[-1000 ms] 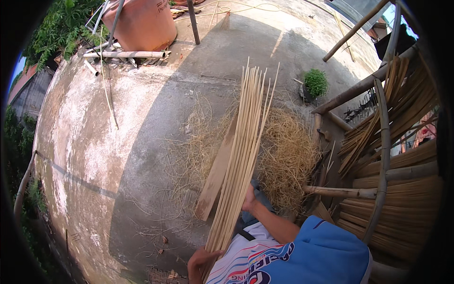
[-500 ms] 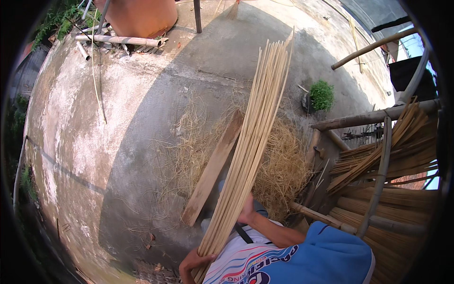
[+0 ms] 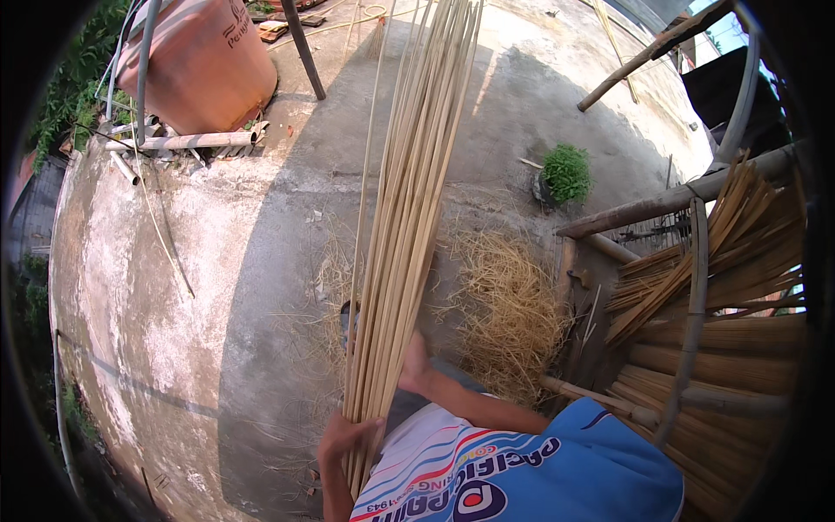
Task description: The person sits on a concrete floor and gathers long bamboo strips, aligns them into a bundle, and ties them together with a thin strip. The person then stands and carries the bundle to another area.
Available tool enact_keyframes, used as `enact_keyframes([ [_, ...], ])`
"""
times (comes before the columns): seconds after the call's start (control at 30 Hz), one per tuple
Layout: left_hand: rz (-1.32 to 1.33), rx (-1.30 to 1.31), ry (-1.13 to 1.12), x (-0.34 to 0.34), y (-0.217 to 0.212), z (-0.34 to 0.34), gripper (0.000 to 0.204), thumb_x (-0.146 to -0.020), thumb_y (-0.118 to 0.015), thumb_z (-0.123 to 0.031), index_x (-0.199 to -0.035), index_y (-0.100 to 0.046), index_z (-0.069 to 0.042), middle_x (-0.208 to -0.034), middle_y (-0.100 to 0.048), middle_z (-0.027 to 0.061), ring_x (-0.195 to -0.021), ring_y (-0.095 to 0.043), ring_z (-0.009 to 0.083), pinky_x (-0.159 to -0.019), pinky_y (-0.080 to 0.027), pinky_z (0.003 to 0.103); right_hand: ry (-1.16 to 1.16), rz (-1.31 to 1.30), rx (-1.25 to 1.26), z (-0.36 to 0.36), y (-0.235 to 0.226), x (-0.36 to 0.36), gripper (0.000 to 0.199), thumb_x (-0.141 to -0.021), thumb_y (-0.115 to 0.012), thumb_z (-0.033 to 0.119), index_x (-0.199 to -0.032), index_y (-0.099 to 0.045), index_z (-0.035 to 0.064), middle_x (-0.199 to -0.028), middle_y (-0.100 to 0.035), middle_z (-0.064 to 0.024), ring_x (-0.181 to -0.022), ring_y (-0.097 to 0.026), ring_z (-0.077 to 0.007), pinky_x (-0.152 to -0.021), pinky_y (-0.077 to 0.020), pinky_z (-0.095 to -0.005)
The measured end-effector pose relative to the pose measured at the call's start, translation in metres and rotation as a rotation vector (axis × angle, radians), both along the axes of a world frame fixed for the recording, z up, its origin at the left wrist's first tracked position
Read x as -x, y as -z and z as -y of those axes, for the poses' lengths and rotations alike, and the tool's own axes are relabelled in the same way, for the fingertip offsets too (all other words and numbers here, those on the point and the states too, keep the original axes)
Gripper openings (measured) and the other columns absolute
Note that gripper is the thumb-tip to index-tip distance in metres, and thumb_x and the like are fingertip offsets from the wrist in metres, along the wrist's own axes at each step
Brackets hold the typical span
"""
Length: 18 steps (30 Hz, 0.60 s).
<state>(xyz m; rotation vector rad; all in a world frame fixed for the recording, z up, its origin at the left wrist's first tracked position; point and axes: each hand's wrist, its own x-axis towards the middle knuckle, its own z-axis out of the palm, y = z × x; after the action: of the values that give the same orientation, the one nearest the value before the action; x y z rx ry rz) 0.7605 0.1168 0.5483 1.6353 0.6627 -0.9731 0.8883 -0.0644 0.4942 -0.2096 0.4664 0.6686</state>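
A long bundle of thin, pale bamboo sticks (image 3: 404, 209) stretches up and away from my body, nearly to the far edge of the view. My left hand (image 3: 344, 437) is closed round its near end, thumb lying across the sticks. Farther along, my right hand (image 3: 415, 364) grips the bundle from its right side; its fingers are mostly hidden behind the sticks. One or two sticks stand slightly apart on the left of the bundle. A small dark and bluish thing (image 3: 350, 320) peeks out beside the bundle's left edge, too covered to name.
Curly straw-coloured shavings (image 3: 509, 304) lie heaped on the concrete floor (image 3: 270, 348) right of the bundle. A bamboo rack (image 3: 696, 322) holding more sticks (image 3: 713, 383) stands at right. Beyond are a potted green plant (image 3: 565, 174) and a large orange tank (image 3: 204, 70).
The bundle has swung left and more upright, its far end reaching farther away. Both hands moved with it, leftward. The wooden board beside it is no longer visible. The view has shifted.
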Motion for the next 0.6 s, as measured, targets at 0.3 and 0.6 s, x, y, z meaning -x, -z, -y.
enact_keyframes([
  [0.3,-0.024,-0.018,-0.081,-0.162,0.016,-0.086,0.047,-0.073,-0.091,-0.025,-0.107,-0.074,0.003,-0.089,-0.075,0.0114,-0.074,-0.070,0.0156,-0.066,-0.057,0.031,0.033,0.063,0.091,-0.052,0.000,-0.176,0.101,-0.090,-0.033,0.085,-0.154,-0.037,0.0065,-0.151,-0.048,-0.0114,-0.136,-0.049,-0.0279,-0.113,-0.0389,-0.0437],
  [0.6,-0.079,0.025,0.104,-0.301,0.021,-0.191,0.059,-0.079,-0.086,-0.039,-0.115,-0.068,0.004,-0.095,-0.073,0.0122,-0.087,-0.070,0.0182,-0.073,-0.057,0.033,-0.051,0.037,0.586,-0.149,-0.006,-0.295,0.059,-0.097,-0.069,0.038,-0.142,-0.048,0.0053,-0.126,-0.062,-0.0070,-0.116,-0.061,-0.0187,-0.096,-0.0527,-0.0379],
])
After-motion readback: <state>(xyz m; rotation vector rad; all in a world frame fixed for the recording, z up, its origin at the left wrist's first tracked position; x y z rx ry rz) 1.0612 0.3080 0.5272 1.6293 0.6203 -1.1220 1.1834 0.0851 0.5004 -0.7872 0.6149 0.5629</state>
